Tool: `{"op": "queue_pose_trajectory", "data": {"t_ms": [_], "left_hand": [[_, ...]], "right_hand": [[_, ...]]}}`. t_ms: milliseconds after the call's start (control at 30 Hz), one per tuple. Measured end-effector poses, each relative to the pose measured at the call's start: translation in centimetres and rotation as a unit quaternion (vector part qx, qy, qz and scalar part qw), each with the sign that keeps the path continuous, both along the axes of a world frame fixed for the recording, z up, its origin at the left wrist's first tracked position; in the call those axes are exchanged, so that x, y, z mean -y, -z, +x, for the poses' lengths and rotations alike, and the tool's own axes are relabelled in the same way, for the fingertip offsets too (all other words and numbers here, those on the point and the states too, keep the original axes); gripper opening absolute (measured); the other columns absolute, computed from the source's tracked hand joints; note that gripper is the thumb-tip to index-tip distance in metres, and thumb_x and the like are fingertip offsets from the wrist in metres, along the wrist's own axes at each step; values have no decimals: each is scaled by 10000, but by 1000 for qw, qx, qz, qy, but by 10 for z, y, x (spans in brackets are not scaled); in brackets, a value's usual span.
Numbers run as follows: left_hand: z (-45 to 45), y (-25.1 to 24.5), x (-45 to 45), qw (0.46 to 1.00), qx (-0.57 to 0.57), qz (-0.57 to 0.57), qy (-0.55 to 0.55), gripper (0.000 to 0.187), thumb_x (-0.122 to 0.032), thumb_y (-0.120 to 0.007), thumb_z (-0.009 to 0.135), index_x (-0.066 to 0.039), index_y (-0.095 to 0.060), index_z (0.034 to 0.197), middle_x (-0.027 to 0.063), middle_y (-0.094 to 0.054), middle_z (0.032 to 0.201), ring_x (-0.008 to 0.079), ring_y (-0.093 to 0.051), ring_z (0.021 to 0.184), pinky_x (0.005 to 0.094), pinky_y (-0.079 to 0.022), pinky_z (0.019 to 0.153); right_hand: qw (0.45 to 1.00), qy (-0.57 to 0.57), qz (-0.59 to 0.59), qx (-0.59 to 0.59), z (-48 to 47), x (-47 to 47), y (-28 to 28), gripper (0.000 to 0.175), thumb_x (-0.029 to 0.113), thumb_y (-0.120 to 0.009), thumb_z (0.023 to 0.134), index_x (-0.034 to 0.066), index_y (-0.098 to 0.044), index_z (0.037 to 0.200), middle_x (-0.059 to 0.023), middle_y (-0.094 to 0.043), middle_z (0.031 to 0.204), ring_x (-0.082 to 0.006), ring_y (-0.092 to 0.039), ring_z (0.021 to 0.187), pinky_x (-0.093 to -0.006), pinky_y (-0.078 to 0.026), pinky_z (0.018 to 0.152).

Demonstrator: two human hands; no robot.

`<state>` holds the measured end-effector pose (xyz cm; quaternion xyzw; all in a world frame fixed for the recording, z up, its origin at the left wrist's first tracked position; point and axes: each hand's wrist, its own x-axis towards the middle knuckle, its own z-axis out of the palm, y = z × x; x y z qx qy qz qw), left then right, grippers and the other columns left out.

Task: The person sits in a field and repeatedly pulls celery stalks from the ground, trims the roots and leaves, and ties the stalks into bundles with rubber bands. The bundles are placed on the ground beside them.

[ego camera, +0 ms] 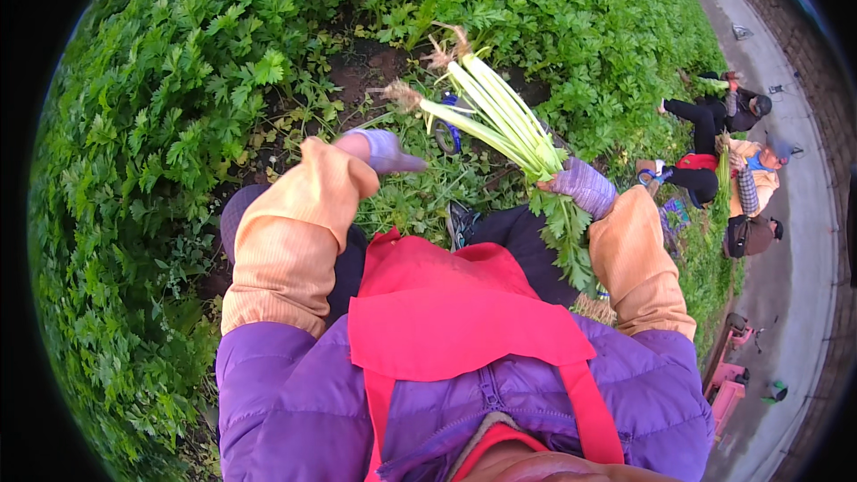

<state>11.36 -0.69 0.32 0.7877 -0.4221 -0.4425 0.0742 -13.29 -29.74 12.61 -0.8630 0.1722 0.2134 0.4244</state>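
Several celery plants with pale stalks and brown roots are gripped near their leafy tops by my right hand, which wears a purple-grey glove. The roots point up and to the left, while green leaves hang below the hand. To the left of the stalks is my left hand, gloved alike and blurred, touching no celery; its finger positions are unclear. Behind the stalks, a blue ring-shaped object lies partly hidden on the leaf-strewn ground.
Dense standing celery surrounds a patch of bare soil. My shoe rests on leaf litter. At the right, several other people sit or crouch beside a paved road, near a pink cart.
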Motion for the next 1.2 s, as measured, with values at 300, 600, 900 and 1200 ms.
{"op": "queue_pose_trajectory", "data": {"t_ms": [300,600,900,1200], "left_hand": [[-26,-43,22,438,-661,-541,-281,533,-214,-739,938,-14,-510,1375,158,-648,1248,319,-649,1162,491,-525,1024],[-31,-35,16,683,-452,-480,-314,383,-178,-734,936,-6,-610,1255,86,-698,1082,183,-678,954,361,-569,855],[-58,-43,23,853,-378,-293,-207,364,-165,-763,904,-17,-672,1224,74,-747,958,157,-698,825,317,-569,805],[-44,-35,17,957,-68,-236,-155,534,-325,-758,825,40,-657,1202,223,-738,983,332,-723,903,402,-554,839]], "right_hand": [[982,79,87,151,68,-117,92,449,249,-808,871,32,-666,1237,-65,-725,1037,-129,-648,942,-305,-521,850],[918,66,279,273,91,-112,70,689,257,-774,896,6,-459,1455,-118,-622,1316,-211,-592,1201,-350,-484,1023],[849,287,273,349,109,-89,45,334,123,-817,846,25,-704,1145,-93,-749,999,-174,-700,871,-326,-575,794],[662,511,316,448,111,-24,41,137,71,-720,915,57,-700,1049,-73,-706,843,-156,-649,668,-290,-555,606]]}}
